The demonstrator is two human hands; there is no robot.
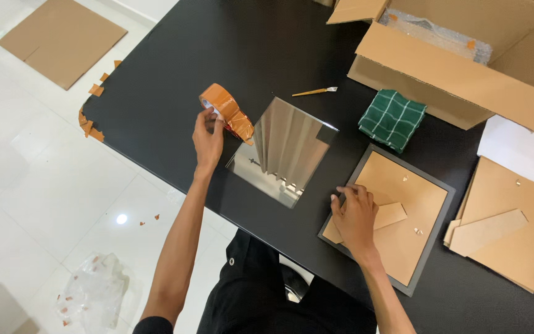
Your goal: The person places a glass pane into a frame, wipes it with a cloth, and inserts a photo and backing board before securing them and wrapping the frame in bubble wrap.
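My left hand (207, 137) grips a roll of orange-brown tape (225, 109) and holds it a little above the black table (174, 74), by the left corner of a square mirror pane (285, 151) lying flat. A loose strip of tape hangs from the roll toward the mirror's corner. My right hand (355, 218) rests with fingers bent on the brown backing board of a dark picture frame (392, 216) lying face down, touching its cardboard stand flap. The hand holds nothing.
An open cardboard box (449, 74) with bubble wrap inside stands at the back right. A green checked cloth (392, 119), a small brush (315, 92), a second brown backing board (505, 226) and white paper (520, 148) lie nearby. Tape scraps stick along the table's left edge (91, 127).
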